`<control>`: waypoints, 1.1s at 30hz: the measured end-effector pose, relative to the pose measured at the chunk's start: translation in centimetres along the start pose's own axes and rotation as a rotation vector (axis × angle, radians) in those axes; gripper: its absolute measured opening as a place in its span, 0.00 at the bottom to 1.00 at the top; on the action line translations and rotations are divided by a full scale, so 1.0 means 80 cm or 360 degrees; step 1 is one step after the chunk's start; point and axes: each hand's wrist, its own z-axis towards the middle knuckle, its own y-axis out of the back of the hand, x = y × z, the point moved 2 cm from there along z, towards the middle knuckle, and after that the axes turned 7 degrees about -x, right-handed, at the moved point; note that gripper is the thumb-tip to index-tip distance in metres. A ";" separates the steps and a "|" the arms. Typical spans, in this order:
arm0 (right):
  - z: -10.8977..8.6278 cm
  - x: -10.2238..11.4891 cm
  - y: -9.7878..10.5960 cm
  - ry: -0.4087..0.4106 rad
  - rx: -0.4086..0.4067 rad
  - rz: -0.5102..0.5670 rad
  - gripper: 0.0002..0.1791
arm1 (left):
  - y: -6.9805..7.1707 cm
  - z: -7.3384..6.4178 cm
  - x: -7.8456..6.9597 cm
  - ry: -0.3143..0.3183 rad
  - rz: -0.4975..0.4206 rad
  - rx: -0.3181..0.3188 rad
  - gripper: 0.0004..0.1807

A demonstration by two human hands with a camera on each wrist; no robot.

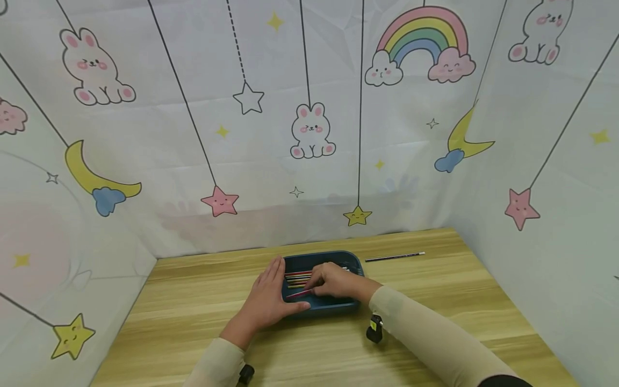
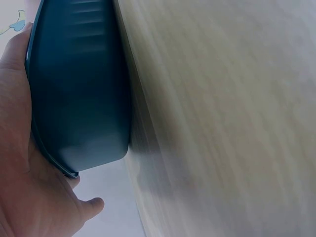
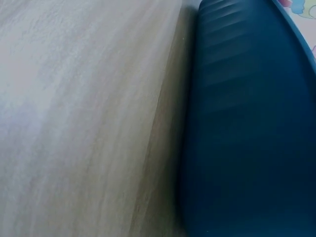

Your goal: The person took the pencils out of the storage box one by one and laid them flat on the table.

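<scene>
A dark blue tray [image 1: 333,308] with a raised rim stands on the table, several coloured pencils [image 1: 297,276] lying side by side in it. My left hand [image 1: 267,301] rests against the tray's left end, fingers straight along that side and thumb over the front rim. In the left wrist view this hand [image 2: 19,148] lies along the rim of the tray [image 2: 84,98]. Reaching into the tray, my right hand [image 1: 335,280] pinches a pinkish-red pencil [image 1: 297,294] near the front wall. The right wrist view shows only the tray's outer wall [image 3: 252,128] and the tabletop.
A dark pencil with a white end [image 1: 394,257] lies on the wooden table [image 1: 203,317] to the right of the tray. White cloth walls [image 1: 261,161] printed with rabbits, stars and moons enclose the table at the back and both sides.
</scene>
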 end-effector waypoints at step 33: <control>-0.045 0.014 0.104 -0.0075 0.0025 0.0172 0.15 | -0.001 0.000 0.000 -0.0004 -0.0029 -0.0028 0.79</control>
